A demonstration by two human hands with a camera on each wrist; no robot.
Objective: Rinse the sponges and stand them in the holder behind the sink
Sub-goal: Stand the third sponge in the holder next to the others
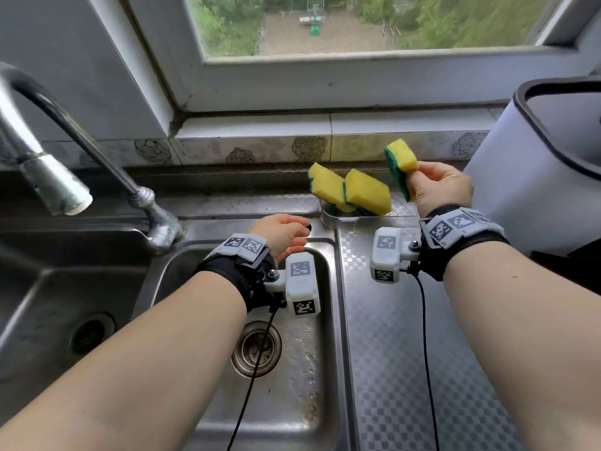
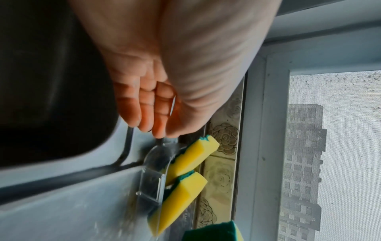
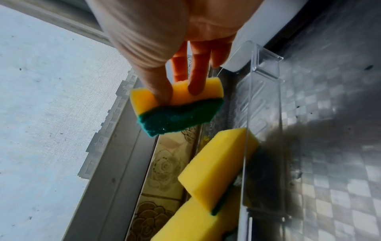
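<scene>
Yellow-green sponge [image 1: 400, 164] held up in right hand [image 1: 439, 187], pinched between thumb and fingers [image 3: 195, 81], green scrub side facing away from palm in right wrist view. It hangs in the air above and right of the holder [image 1: 338, 216], not touching it. Right grip: closed on that sponge.

Holder is clear plastic, sits on steel tabletop [image 1: 390, 320] behind sink [image 1: 292, 369], against the tiled ledge [image 1: 260, 148]. Two more sponges already stand in it, tilted, leaning left: left sponge [image 1: 327, 185] and middle sponge [image 1: 367, 192], overlapping, touching each other, yellow faces forward, green edges partly showing. Right part of holder is bare in right wrist view.

Left hand [image 1: 283, 236] hovers over back rim of sink, just left of the holder, fingers [image 2: 148, 114] loosely bent and together, nothing in them. Left grip: relaxed, holding nothing. In left wrist view fingertips are near holder's end; contact cannot be told.

Tap [image 1: 48, 157] arches at left over the other basin, no water stream visible. Drops of water on sink floor near drain [image 1: 257, 349]. White bin [image 1: 536, 177] with dark rim at far right on tabletop. Window [image 1: 357, 24] above ledge. Wrist cameras with tags strapped on both forearms, black cables hanging down.
</scene>
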